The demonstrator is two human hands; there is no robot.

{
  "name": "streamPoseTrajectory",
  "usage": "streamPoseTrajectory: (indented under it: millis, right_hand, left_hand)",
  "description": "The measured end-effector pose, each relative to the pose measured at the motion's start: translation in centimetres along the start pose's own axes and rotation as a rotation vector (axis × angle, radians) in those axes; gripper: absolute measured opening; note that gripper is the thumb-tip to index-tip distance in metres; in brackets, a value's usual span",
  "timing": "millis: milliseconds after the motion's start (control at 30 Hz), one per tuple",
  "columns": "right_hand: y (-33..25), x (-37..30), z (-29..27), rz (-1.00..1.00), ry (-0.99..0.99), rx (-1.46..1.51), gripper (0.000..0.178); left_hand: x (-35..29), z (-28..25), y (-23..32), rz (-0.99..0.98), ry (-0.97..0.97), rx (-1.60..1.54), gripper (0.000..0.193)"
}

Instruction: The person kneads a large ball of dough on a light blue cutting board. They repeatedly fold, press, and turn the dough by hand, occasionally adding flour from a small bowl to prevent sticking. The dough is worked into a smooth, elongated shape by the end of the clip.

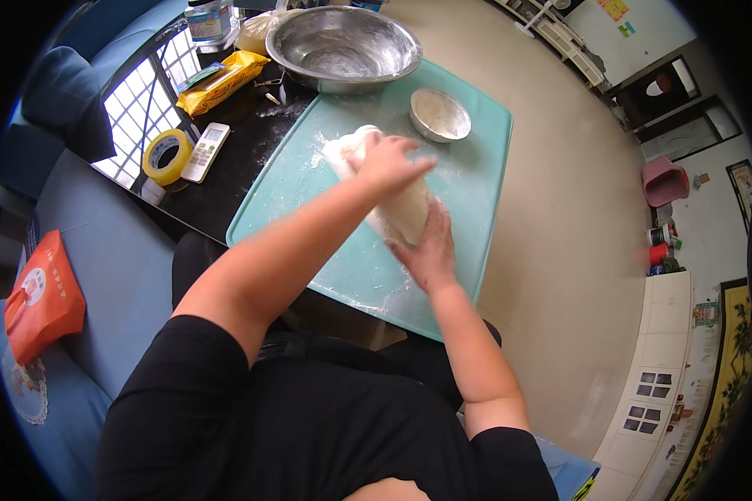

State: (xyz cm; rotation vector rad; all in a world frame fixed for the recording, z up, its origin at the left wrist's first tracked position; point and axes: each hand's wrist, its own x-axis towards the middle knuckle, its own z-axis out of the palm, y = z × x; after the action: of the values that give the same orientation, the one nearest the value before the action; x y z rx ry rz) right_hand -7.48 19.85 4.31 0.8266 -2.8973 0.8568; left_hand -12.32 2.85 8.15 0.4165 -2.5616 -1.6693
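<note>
A thick, pale roll of dough lies slantwise on a turquoise board dusted with flour. My left hand is over its upper part, fingers stretched out and a little blurred. Around the near right end of the dough curves my right hand, with the thumb on one side and the fingers on the other. Beyond the dough, a small metal bowl holds what looks like flour. A large metal basin with floury walls stands at the board's far left corner.
Left of the board, a dark table carries a yellow tape roll, a white remote control, a yellow packet and a lidded jar. An orange bag lies on the blue sofa.
</note>
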Motion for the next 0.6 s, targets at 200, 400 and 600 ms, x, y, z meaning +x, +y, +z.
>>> streamPoseTrajectory:
  millis: [200,400,600]
  right_hand:
    - [4.4,2.4,0.1,0.362,0.095,0.3,0.098]
    - [1.7,2.6,0.7,0.42,0.166,0.141,0.103]
    - [-2.0,-0.2,2.4,0.487,0.091,0.46,0.063]
  left_hand:
    - [0.0,-0.6,-4.2,0.281,0.346,-0.203,0.048]
    - [-6.0,4.5,-11.9,-0.038,0.119,-0.492,0.063]
    - [-6.4,1.9,-10.1,-0.163,0.144,-0.353,0.058]
